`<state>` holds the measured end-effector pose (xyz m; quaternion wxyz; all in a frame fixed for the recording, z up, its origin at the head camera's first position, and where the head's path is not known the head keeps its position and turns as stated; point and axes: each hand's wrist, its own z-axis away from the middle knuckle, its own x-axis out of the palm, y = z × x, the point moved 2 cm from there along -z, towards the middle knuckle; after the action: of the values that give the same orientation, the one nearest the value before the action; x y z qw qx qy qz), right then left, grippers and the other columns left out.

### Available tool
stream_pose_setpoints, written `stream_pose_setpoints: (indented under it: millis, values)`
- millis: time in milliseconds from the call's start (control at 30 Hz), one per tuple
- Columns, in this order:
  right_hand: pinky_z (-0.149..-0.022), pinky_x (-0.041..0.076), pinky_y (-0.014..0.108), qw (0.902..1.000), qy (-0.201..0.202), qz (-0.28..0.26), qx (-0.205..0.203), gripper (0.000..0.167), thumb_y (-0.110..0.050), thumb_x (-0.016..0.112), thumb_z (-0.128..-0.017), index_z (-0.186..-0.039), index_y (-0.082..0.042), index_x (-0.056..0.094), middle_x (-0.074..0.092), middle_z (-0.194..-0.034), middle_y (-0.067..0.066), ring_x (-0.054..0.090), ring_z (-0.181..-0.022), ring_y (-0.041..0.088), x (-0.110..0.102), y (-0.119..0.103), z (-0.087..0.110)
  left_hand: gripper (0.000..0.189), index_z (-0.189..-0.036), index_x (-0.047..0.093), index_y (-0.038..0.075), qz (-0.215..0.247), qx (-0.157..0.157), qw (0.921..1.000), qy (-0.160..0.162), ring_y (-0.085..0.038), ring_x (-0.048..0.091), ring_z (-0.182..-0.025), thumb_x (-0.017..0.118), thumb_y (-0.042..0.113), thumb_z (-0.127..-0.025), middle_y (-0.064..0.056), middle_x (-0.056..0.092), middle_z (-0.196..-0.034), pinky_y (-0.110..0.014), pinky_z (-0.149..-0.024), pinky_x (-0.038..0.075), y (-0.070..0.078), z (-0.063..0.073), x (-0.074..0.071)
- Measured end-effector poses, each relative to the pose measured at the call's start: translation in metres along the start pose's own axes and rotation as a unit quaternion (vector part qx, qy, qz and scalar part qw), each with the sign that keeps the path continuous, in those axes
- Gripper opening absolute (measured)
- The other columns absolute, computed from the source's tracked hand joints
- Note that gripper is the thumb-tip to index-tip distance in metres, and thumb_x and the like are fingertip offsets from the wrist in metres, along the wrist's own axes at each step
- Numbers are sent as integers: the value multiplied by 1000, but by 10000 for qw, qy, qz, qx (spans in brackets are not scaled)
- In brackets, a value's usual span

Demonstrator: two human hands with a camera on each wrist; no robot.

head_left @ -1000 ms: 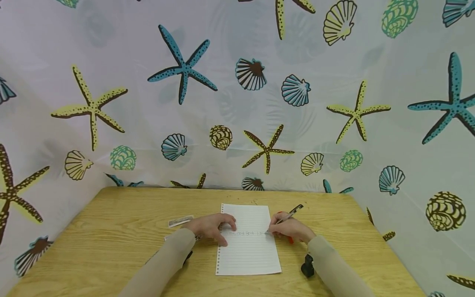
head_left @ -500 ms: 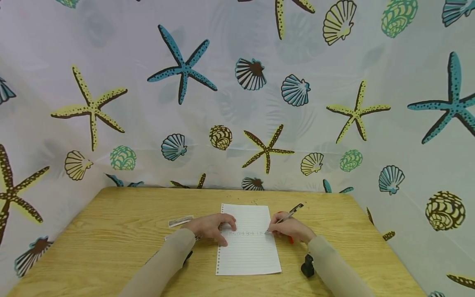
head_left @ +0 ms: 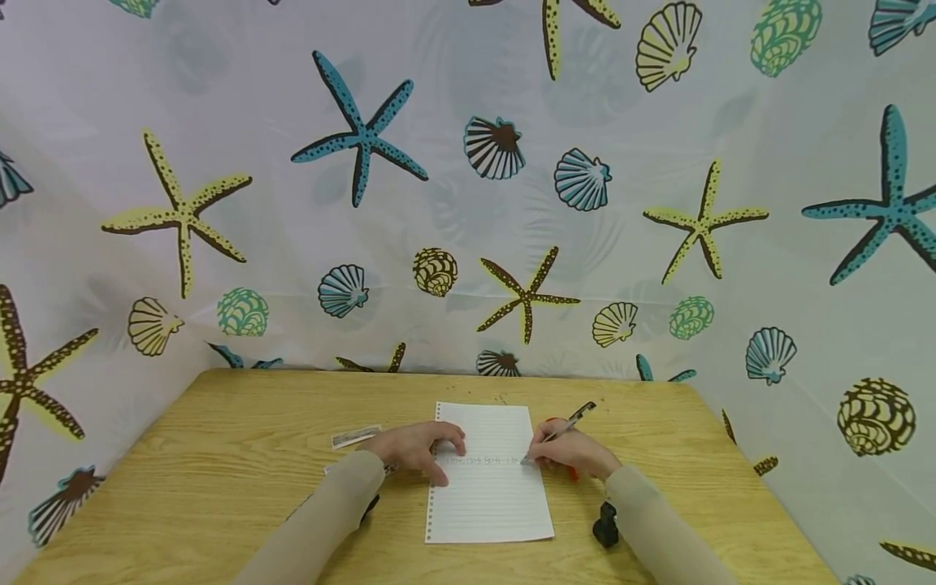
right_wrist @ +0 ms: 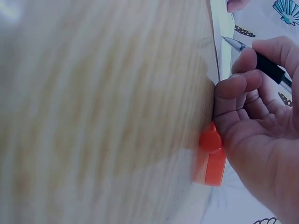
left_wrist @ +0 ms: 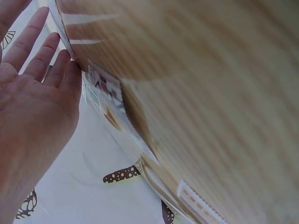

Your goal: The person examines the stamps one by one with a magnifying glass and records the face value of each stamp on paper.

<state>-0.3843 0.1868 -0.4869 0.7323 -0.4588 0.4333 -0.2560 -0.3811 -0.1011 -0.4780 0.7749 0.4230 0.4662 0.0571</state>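
Observation:
A lined, hole-punched sheet of paper (head_left: 490, 508) lies on the wooden table, with a row of handwriting across its middle. My right hand (head_left: 578, 451) pinches a pen (head_left: 581, 413), its tip touching the sheet near the right edge at the end of that row. In the right wrist view, thumb and fingers of the right hand (right_wrist: 266, 102) close round the dark grip of the pen (right_wrist: 268, 67). My left hand (head_left: 413, 447) rests on the sheet's left edge with fingers spread. The left wrist view shows the left hand (left_wrist: 39, 86) with fingers extended.
An orange-red object (right_wrist: 212, 158) lies beside the right hand, mostly hidden in the head view. Left of the sheet is a small printed strip (head_left: 356, 436), with another item partly under the left sleeve. A curtain (head_left: 439, 219) printed with shells and starfish surrounds the wooden table (head_left: 219, 463).
The pen tip has shifted very slightly left on the paper, and a little more writing shows at the end of the row. My left hand stays in place.

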Motion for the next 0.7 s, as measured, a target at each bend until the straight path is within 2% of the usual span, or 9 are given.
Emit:
stream_pose_setpoints:
  millis: [700]
  values:
    - [-56, 36, 26, 9998, -108, -56, -131, 14, -7, 63, -89, -77, -9, 56, 56, -67, 3, 42, -58, 15, 0, -2, 1, 38, -107, 66, 19, -51, 14, 10000, -33, -31, 30, -146, 85, 9, -75, -6, 43, -151, -49, -117, 27, 2, 2, 0]
